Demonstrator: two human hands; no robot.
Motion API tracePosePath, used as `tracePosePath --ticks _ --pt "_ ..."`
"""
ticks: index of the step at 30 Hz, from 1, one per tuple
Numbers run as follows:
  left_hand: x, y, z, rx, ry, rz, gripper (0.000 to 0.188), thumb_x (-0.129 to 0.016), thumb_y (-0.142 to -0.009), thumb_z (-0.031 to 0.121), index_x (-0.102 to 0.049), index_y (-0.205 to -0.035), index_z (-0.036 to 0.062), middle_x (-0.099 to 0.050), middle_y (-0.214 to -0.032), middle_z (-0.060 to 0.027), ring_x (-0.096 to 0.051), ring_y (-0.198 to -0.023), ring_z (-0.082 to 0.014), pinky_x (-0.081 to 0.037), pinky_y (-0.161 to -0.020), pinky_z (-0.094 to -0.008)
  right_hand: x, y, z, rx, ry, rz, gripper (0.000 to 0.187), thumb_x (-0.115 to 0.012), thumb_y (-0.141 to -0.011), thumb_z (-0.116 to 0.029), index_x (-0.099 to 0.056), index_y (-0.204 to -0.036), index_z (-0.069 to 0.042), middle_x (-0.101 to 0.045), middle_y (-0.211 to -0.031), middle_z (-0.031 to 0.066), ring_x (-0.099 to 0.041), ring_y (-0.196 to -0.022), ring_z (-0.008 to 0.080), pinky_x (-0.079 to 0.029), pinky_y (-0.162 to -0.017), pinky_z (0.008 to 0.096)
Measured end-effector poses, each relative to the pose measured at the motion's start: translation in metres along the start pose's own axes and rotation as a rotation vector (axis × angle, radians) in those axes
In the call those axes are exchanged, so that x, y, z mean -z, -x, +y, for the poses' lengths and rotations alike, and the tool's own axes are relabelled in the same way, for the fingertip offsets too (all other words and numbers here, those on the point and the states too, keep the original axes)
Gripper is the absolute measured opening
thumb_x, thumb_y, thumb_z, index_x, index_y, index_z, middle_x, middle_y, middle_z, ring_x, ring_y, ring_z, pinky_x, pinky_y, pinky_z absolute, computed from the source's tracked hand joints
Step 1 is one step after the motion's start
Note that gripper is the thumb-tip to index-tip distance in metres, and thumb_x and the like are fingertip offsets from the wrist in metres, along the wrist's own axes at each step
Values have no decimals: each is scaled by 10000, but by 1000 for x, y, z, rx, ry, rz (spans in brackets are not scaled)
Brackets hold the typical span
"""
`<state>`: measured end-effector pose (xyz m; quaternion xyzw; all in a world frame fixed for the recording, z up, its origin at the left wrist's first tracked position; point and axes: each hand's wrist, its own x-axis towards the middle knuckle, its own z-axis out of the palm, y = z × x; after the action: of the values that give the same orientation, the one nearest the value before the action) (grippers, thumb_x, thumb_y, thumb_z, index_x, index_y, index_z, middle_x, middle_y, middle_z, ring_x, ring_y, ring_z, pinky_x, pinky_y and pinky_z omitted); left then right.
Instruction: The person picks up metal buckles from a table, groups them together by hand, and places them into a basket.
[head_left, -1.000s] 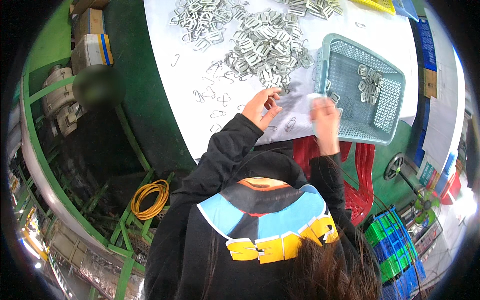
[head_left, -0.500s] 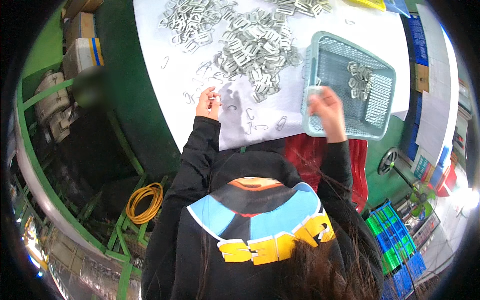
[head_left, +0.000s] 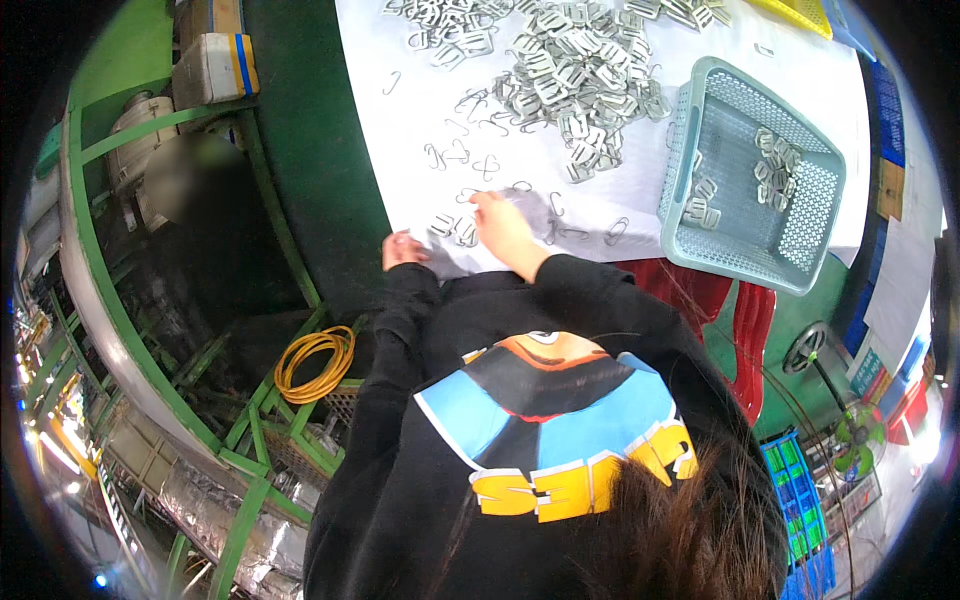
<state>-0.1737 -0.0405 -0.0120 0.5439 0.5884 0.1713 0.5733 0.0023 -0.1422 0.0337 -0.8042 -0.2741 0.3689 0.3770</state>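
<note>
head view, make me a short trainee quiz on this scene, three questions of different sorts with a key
1. Fill in: the person's ____ hand is nearer the blue-grey basket.
2. True or false: the large pile of metal pieces lies to the left of the basket.
3. Multiple choice: what colour is the coil at lower left? a) blue b) yellow c) white

Key: 1. right, the right hand; 2. true; 3. b
</note>
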Motion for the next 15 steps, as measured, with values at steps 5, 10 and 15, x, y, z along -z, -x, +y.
tracePosePath --ticks 5,10,15 --pt "-28 13 47 -21 -820 20 530 -682 -619 265 -444 -1042 53 -468 -527 -27 -477 -474 -130 -400 -465 -258 83 7 24 80 -96 220 135 -491 -708 -39 -533 -824 18 -541 -777 187 -529 -710 320 -420 -637 363" --pt "-52 10 57 -55 -877 -160 515 -650 -615 386 -478 -985 71 -504 -662 -62 -502 -597 -174 -413 -552 -287 138 6 69 -220 116 531 334 -588 -682 -169 -484 -962 -19 -513 -905 152 -512 -797 277 -400 -685 360" --pt "-66 4 67 -138 -910 -181 425 -583 -687 352 -479 -986 69 -531 -708 -102 -515 -620 -208 -420 -583 -312 137 -7 71 -438 310 457 454 -665 -601 -313 -505 -912 -22 -486 -926 141 -487 -867 282 -396 -732 355"
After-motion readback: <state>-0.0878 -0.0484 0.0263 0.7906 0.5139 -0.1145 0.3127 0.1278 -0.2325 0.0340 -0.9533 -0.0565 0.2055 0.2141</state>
